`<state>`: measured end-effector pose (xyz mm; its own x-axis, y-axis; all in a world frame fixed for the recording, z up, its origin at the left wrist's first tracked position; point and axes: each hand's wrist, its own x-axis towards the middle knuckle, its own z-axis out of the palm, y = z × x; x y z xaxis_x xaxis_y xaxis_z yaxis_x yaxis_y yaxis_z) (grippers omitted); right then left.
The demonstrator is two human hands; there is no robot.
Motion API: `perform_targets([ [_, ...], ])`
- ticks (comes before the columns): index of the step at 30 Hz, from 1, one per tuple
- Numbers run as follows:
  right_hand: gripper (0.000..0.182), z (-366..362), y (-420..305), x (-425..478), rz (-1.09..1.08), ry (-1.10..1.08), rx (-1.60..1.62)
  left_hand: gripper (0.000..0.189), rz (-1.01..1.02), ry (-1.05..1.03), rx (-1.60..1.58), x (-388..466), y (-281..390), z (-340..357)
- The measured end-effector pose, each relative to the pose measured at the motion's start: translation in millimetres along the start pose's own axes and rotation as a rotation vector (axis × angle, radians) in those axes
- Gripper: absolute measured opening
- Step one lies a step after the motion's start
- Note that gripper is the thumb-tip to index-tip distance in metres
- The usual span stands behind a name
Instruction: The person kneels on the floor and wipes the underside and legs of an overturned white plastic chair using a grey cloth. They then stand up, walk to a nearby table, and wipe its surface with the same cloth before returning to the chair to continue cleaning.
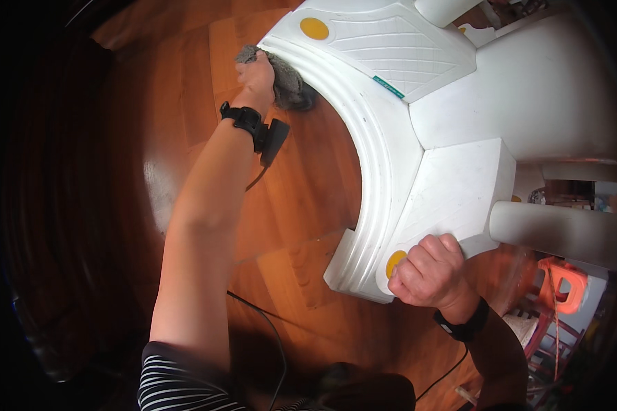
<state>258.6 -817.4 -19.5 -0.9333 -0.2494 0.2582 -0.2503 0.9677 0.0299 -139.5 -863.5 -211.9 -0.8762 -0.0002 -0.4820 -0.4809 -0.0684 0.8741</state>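
A grey cloth (287, 85) is bunched in my left hand (257, 77), against the upper end of a ribbed, curved rim (373, 169). This rim borders a large white moulded plastic piece (391, 120) with angled panels. My right hand (427, 269) is curled at the piece's lower edge, its fingertips hidden. It partly covers a yellow oval disc (395, 263). A second yellow oval (314, 29) sits on the upper panel near the cloth. Between the panels, a small teal label (388, 87) bears writing.
Wood-look flooring (298, 205) lies beneath. White cylindrical bars (555, 228) extend to the right. An orange plastic object (565, 287) and a reddish rack (555, 334) stand at lower right. A black cable (272, 323) crosses the floor. Dark furniture (72, 205) fills the left side.
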Motion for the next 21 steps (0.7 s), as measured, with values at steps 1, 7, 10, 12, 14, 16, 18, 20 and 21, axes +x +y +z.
perform_targets([
  [1,0.027,1,-3,3,-0.013,0.006,0.014,0.067,0.022,-0.01,0.032,12,-5,-5],
  [7,0.027,1,-1,6,-0.015,0.042,0.037,0.055,0.027,-0.158,0.089,-29,-25,20],
  [10,0.027,0,2,0,-0.018,0.056,0.022,0.055,-0.012,-0.385,-0.028,-47,-23,13],
  [12,0.028,1,2,2,-0.016,0.044,0.016,0.054,-0.066,-0.38,-0.305,-51,-11,4],
  [14,0.028,1,2,1,-0.007,0.024,0.017,0.049,-0.108,-0.32,-0.392,-42,18,-5],
  [16,0.029,-1,3,3,-0.009,0.024,0.022,0.051,-0.136,-0.174,-0.352,-32,37,-6],
  [18,0.029,-3,1,3,-0.009,0.024,0.037,0.054,-0.171,-0.026,-0.223,-9,38,3],
  [20,0.03,-1,1,4,-0.015,0.039,0.048,0.056,-0.118,-0.022,-0.173,6,43,-1],
  [21,0.03,0,1,4,-0.019,0.036,0.044,0.057,-0.106,-0.018,-0.147,7,37,-3],
])
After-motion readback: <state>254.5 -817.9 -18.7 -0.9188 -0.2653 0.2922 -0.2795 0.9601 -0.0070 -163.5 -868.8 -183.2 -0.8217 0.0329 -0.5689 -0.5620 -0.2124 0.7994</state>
